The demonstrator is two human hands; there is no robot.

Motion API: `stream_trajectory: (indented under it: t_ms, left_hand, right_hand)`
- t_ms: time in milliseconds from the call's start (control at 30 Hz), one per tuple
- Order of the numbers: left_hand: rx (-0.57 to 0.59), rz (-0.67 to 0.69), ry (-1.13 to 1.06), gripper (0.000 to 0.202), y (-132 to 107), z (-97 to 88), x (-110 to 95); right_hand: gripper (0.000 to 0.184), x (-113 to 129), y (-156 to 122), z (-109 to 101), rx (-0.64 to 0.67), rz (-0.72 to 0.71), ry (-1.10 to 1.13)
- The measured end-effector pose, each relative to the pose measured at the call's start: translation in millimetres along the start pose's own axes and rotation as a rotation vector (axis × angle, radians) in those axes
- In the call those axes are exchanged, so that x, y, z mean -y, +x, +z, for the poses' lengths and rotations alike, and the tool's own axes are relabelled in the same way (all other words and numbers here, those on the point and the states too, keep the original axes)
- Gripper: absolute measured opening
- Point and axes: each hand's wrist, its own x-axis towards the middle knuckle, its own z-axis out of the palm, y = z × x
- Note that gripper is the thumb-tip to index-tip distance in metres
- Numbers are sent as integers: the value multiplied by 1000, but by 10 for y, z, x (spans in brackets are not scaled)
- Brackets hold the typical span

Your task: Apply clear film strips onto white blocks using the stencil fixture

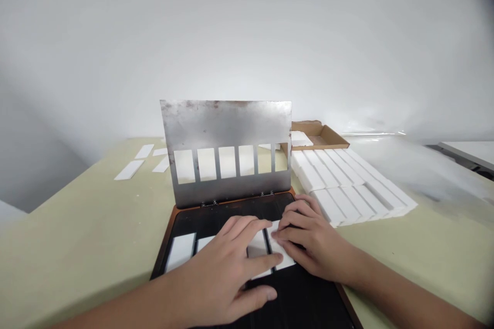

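White rectangular strips (280, 252) lay on a black, brown-rimmed rectangular tray (301, 303), one between the two hands and others (180, 252) in a row to its left. The left hand (219, 272) lay nearly flat, its spread fingers (247, 229) over the strips, not visibly gripping. The right hand (312, 241) was curved, its fingers (297, 211) touching the nearest strip's edge; whether they had hold of it, I could not tell. A scuffed steel plate (226, 128) with six rectangular windows stood upright, hinged at the tray's far edge. Rows of white bars (347, 182) and a brown cardboard box (318, 136) sat to the right on the pale green surface (77, 236), with loose white strips (129, 169) to the left.
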Motion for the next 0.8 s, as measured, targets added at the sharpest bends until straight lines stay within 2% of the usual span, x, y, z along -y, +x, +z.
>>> stream_trajectory:
  t_ms: [367,633,800]
  left_hand:
    - [-10,1,12,46,-16,5,16]
    - [-28,15,20,46,-5,9,24]
    - [-6,28,-25,42,12,-31,19]
  right_hand:
    - [15,-4,24,9,1,1,2]
    - [15,68,32,-100,57,43,87]
    - [16,26,12,-70,-33,72,144]
